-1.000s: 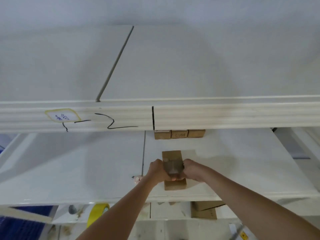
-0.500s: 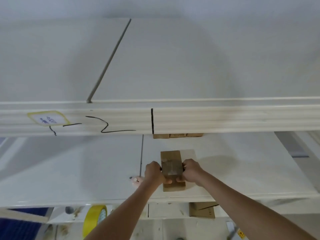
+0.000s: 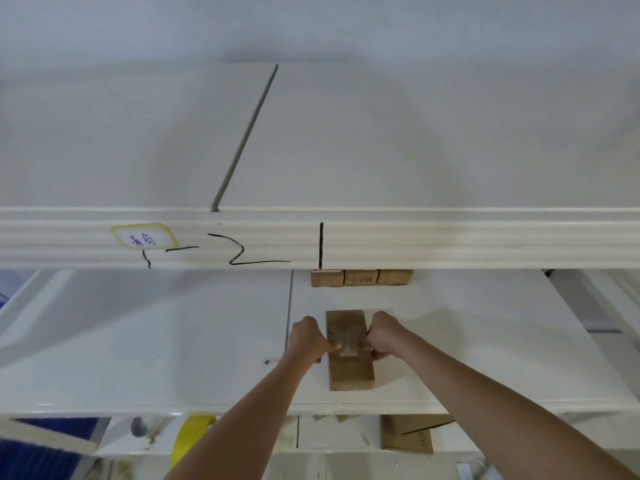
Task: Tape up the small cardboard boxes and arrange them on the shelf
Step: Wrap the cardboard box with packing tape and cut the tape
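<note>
A long brown cardboard box [image 3: 349,370] lies on the white shelf board [image 3: 173,341], its length running away from me, with a strip of clear tape [image 3: 348,341] across its middle. My left hand [image 3: 308,339] grips its left side and my right hand [image 3: 382,336] grips its right side, thumbs pressing on the tape. Three small cardboard boxes [image 3: 361,278] stand in a row at the back of the same shelf, partly hidden by the beam above.
A white shelf beam [image 3: 450,239] with black pen marks and a yellow-edged label [image 3: 143,237] crosses the view above the hands. Below the shelf's front edge lie a yellow tape roll [image 3: 188,436] and flat cardboard [image 3: 408,433].
The view has tilted slightly, so the back row of boxes shows more under the beam. Both hands stay on the box, pressing the tape near its middle.
</note>
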The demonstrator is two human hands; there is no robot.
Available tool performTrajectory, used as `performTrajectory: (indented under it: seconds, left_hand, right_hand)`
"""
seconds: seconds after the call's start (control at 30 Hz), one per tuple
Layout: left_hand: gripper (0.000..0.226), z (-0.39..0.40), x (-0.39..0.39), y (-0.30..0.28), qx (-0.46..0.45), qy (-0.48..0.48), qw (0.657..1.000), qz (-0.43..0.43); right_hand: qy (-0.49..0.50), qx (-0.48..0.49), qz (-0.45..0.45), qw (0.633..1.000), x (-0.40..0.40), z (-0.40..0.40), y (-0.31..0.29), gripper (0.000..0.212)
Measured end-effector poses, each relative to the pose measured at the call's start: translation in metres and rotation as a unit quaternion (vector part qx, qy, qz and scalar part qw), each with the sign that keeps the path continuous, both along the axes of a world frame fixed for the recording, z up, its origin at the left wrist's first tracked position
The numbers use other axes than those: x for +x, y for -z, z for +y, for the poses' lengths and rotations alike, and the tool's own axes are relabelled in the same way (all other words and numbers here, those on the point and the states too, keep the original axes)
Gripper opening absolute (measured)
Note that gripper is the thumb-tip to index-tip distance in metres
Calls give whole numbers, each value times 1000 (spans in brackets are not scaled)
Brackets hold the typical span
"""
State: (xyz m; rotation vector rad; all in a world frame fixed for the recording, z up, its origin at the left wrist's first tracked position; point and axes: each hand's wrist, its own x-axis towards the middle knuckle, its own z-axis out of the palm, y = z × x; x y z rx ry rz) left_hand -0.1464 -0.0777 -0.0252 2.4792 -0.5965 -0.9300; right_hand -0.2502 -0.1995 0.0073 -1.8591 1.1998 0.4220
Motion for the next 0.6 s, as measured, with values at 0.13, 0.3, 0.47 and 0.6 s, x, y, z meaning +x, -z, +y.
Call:
performTrajectory:
  seconds: [0.13,0.3,0.47,0.6]
  left_hand:
    - [50,-3,-6,10,5,-31,999,6]
    - [38,-12,-13,21,-9,-96,995,-8]
    - [45,-2,-2,21,-9,-85,993,79]
    - [43,-6,6,15,-71,-113,983,130]
  right_hand:
    - [25,-28,37,999,5,-2,2,44]
    - [60,-59,28,996,9,1,17,32]
    - [63,10,9,998,2,-3,12,31]
    - [88,62,-28,994,0,-10,8,27]
